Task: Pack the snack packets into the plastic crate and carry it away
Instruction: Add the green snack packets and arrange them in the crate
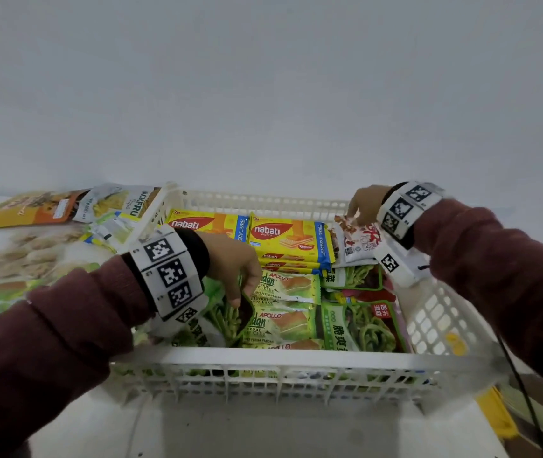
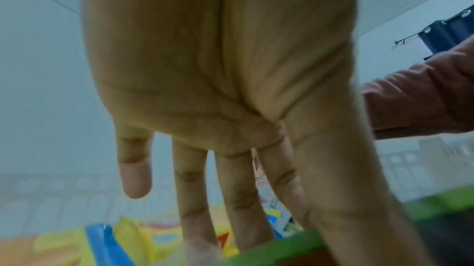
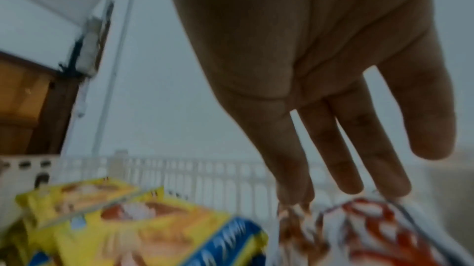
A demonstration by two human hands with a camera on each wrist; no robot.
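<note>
Crate: left hand pinches green packet, right hand white-red packet; wafer packs between.

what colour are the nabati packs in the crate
Nabati packs: yellow with blue ends, clearest in head view.

white slotted crate, yellow wafer packets, maroon sleeves

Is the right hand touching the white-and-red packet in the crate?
Touching. The right wrist view shows the right hand pinching the white-and-red packet at its top edge.
</note>
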